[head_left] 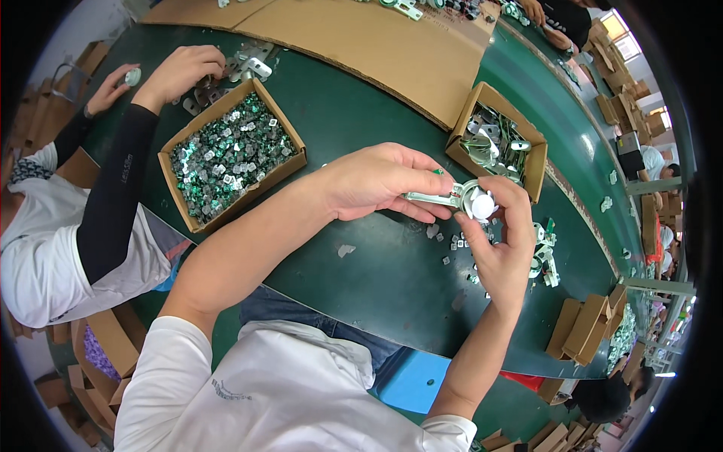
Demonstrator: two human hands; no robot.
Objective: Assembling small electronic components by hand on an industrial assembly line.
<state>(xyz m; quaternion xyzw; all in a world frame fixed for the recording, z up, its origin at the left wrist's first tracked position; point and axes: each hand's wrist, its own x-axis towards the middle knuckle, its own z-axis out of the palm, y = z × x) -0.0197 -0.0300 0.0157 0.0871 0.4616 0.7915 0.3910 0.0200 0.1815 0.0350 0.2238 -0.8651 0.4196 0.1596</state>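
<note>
Both hands hold one pale green part (433, 199) above the table, a narrow handle with a round ring at one end. My left hand (376, 181) pinches the handle between thumb and fingers. A small dark green piece (438, 172) shows at that thumb's tip; I cannot tell whether it is held. With thumb and fingers closed round the ring end, my right hand (506, 245) grips near a white round knob (482, 206). Below the hands, small clear square pieces (457, 242) lie scattered. Pale green parts (546, 256) are piled right of my right hand.
A cardboard box (297, 154) of small green and clear pieces stands left. Another box (536, 169) holds flat metal pieces. A cardboard sheet (361, 45) covers the far table. At left, a co-worker's hands (184, 71) handle metal parts. An empty-looking carton (587, 328) sits right.
</note>
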